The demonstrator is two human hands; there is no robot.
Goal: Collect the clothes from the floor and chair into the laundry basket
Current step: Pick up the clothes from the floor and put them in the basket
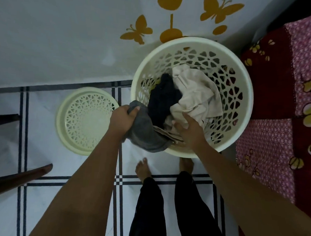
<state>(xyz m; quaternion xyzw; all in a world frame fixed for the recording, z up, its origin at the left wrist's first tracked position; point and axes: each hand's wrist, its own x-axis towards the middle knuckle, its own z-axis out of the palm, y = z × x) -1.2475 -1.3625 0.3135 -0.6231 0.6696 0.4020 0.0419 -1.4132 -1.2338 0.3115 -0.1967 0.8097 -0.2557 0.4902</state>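
A round cream laundry basket (242, 97) with a pierced wall stands on the floor against the wall. Inside lie a beige garment (193, 94) and a dark navy garment (163, 98). A grey garment (146, 135) hangs over the basket's near rim, half outside. My left hand (122, 119) is shut on the grey garment's upper edge at the rim. My right hand (188, 130) reaches inside the basket with its fingers spread, pressing on the beige garment and a striped tan cloth (166, 134) beneath it.
The basket's cream lid (82, 121) lies flat on the tiled floor to the left. A bed with a pink and maroon flowered cover (285, 106) fills the right side. Dark wooden furniture legs (16, 179) show at the left edge. My bare feet (144, 169) stand just before the basket.
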